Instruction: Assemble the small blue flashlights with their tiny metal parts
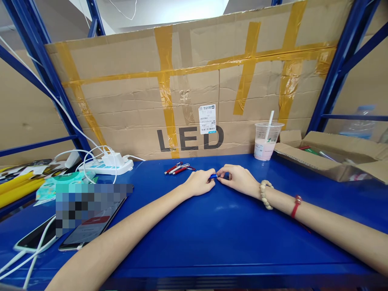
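My left hand (pixel 199 182) and my right hand (pixel 239 179) meet over the blue table (pixel 212 230), both with fingers curled round a small blue cylindrical item (pixel 214 176) held between them. A few small red and silver keychain-like pieces (pixel 178 168) lie on the table just beyond my left hand. My right wrist wears a bead bracelet (pixel 265 194) and a red cord (pixel 296 205).
A taped cardboard sheet marked LED (pixel 194 93) stands at the back. A plastic cup with a straw (pixel 266 140) and an open carton (pixel 330 155) sit at the right. At the left lie a white power strip (pixel 110 165), cables, phones (pixel 91 228) and yellow items (pixel 16 188).
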Available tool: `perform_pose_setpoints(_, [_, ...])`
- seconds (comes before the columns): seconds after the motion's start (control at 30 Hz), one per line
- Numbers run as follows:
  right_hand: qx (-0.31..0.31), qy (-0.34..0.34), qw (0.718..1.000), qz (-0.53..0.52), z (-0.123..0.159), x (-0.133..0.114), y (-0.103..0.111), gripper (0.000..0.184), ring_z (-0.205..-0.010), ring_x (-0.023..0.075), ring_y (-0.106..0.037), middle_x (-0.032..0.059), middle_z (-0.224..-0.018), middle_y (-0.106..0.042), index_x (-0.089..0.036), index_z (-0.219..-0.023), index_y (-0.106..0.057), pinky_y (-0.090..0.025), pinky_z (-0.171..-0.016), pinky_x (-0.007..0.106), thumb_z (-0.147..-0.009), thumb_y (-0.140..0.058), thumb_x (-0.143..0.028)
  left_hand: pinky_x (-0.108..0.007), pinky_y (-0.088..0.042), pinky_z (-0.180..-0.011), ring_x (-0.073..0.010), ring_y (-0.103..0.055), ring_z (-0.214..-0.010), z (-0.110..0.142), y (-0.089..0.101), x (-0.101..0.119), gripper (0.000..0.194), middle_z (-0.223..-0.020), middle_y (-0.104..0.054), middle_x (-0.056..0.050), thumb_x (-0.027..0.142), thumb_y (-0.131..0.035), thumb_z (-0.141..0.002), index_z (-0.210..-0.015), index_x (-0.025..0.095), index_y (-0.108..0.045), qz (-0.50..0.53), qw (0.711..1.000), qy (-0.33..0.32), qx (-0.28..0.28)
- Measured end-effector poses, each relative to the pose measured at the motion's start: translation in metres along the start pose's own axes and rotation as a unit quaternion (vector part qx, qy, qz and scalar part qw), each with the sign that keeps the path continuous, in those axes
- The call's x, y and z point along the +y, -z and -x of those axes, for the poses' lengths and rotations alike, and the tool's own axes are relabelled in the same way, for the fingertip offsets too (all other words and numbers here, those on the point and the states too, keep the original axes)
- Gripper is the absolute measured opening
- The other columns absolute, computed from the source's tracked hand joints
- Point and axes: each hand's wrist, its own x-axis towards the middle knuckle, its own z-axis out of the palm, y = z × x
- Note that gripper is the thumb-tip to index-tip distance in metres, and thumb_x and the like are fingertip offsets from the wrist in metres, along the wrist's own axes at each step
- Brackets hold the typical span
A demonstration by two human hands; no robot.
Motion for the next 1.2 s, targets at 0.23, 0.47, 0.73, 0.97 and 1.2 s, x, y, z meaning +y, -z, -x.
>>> perform_pose_setpoints(0.23, [-0.005, 0.001, 1.000, 0.005, -0.0001, -0.0035, 0.0020, 0.016, -0.064, 0.0104, -0.055, -0.0024, -0.084, -0.063, -0.026, -0.084, -0.064, -0.035, -0.051, 0.021, -0.076, -0.050, -0.027, -0.023, -0.040, -0.055, -0.0168, -0.060, -0.070, -0.0003, -0.0014, -0.0018, 0.014, -0.076, -0.063, 0.001, 0.027, -0.038, -0.080, -0.088, 0.022, -0.048, -0.002, 1.000, -0.007, 0.006])
perform_pose_setpoints(0.47, [-0.001, 0.004, 1.000, 0.008, 0.0005, -0.0029, 0.0011, 0.016, -0.065, 0.0105, -0.056, -0.0030, -0.083, -0.063, -0.027, -0.085, -0.064, -0.034, -0.051, 0.021, -0.077, -0.049, -0.029, -0.024, -0.041, -0.056, -0.0175, -0.060, -0.070, -0.0002, -0.0009, -0.0012, 0.013, -0.076, -0.063, 0.001, 0.027, -0.036, -0.080, -0.086, 0.022, -0.047, -0.003, 1.000, -0.018, 0.006])
perform_pose_setpoints(0.73, [0.003, 0.011, 1.000, 0.004, 0.0007, -0.0016, 0.0005, 0.017, -0.064, 0.0098, -0.055, -0.0024, -0.085, -0.063, -0.026, -0.086, -0.064, -0.034, -0.051, 0.021, -0.078, -0.049, -0.029, -0.023, -0.042, -0.057, -0.0174, -0.060, -0.071, 0.0001, -0.0006, -0.0002, 0.014, -0.076, -0.063, 0.000, 0.026, -0.038, -0.079, -0.089, 0.022, -0.047, -0.005, 1.000, -0.006, 0.005])
perform_pose_setpoints(0.97, [0.001, 0.008, 1.000, 0.000, 0.0002, -0.0001, -0.0002, 0.017, -0.063, 0.0097, -0.055, -0.0028, -0.085, -0.063, -0.027, -0.087, -0.063, -0.035, -0.051, 0.021, -0.078, -0.049, -0.030, -0.024, -0.044, -0.059, -0.0174, -0.061, -0.073, 0.0007, 0.0009, 0.0013, 0.015, -0.078, -0.063, 0.000, 0.026, -0.038, -0.080, -0.090, 0.022, -0.049, -0.006, 1.000, 0.001, 0.001])
perform_pose_setpoints(1.2, [-0.013, 0.014, 1.000, 0.014, 0.0012, -0.0029, 0.0000, 0.025, -0.069, 0.0119, -0.057, 0.0001, -0.094, -0.059, -0.027, -0.094, -0.061, -0.038, -0.055, 0.023, -0.086, -0.038, -0.033, -0.026, -0.044, -0.062, -0.0187, -0.061, -0.076, 0.0000, -0.0006, -0.0004, 0.022, -0.082, -0.064, -0.001, 0.027, -0.038, -0.080, -0.098, 0.022, -0.049, -0.013, 1.000, -0.005, -0.003])
